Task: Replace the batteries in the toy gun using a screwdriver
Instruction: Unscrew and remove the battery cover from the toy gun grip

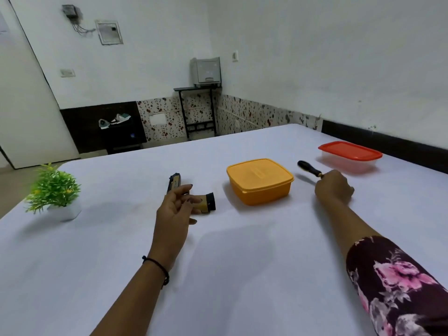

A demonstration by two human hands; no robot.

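A tan and black toy gun (pixel 204 202) lies on the white table, its barrel pointing away from me. My left hand (pixel 174 209) reaches over it with loosely spread fingers touching its middle; the fingers hide part of the gun. My right hand (pixel 335 187) grips a screwdriver (pixel 309 167) with a black handle, which sticks up and to the left above the table. The shaft of the screwdriver is hidden inside the hand.
A closed yellow box (pixel 260 181) stands between my hands. Behind the right hand sits a clear box with a red lid (pixel 350 155). A small green plant in a white pot (pixel 54 192) is at the left edge of the table (pixel 242 263).
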